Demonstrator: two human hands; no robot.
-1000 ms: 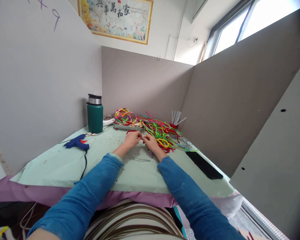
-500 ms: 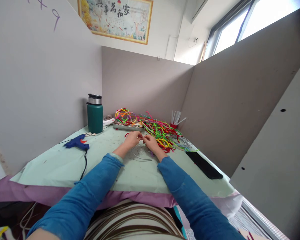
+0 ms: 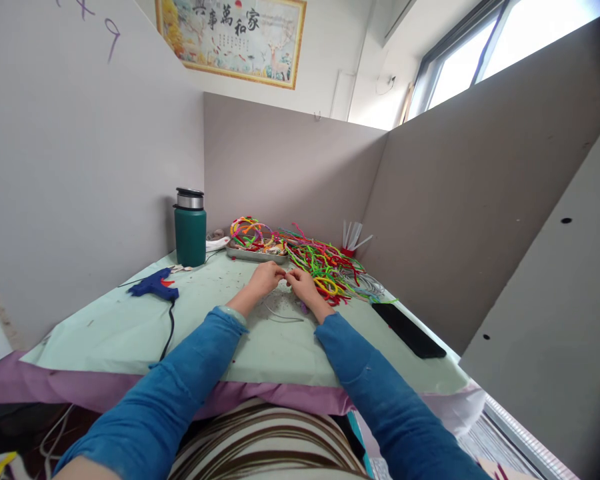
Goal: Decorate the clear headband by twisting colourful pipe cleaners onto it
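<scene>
Over the middle of the table, my left hand (image 3: 266,278) and my right hand (image 3: 301,283) meet at the fingertips. Both are closed in a pinch; whatever lies between the fingers is too small and hidden to name. A thin grey wire (image 3: 284,319) curves on the table just below them. Beside my right wrist shows a small purple piece (image 3: 304,308). Just beyond my right hand spreads a tangled heap of coloured pipe cleaners (image 3: 325,263), mostly green and red.
A metal tray (image 3: 255,255) holds bent colourful rings. On the left stand a green bottle (image 3: 191,233) and a blue glue gun (image 3: 155,285) with its black cord. A black phone (image 3: 409,330) lies right, and white sticks (image 3: 351,235) stand in a red holder. Grey partitions (image 3: 295,167) enclose the table.
A short red piece that stuck out beside my left hand no longer shows. Both hands stay in nearly the same place, fingertips together.
</scene>
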